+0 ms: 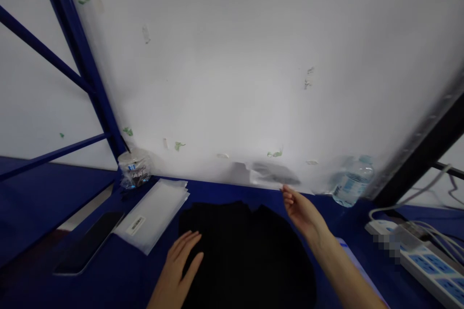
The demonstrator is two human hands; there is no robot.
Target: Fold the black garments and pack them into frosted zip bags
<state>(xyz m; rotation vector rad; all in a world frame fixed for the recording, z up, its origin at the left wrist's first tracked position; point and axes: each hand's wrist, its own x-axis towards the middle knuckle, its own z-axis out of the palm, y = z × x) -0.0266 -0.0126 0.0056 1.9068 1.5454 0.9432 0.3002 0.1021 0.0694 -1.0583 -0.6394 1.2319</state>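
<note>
A black cloth item point(246, 256) lies spread on the blue table point(213, 190). My left hand point(179, 263) rests at its left edge, fingers apart, with nothing held. Beyond the cloth's right side, near the wall, my right hand point(299, 207) is raised with thumb and fingertips pinched on a thin, clear plastic piece point(270, 174). This piece hangs to the left of the fingertips, against the wall, and its outline is hard to make out.
Frosted zip bags point(155, 212) with a barcode label and a dark phone point(89, 244) lie at left. A plastic-wrapped cup point(134, 169) stands behind them. At right are a water bottle point(354, 181), a power strip point(424, 260) with cables and a pale flat item point(357, 265).
</note>
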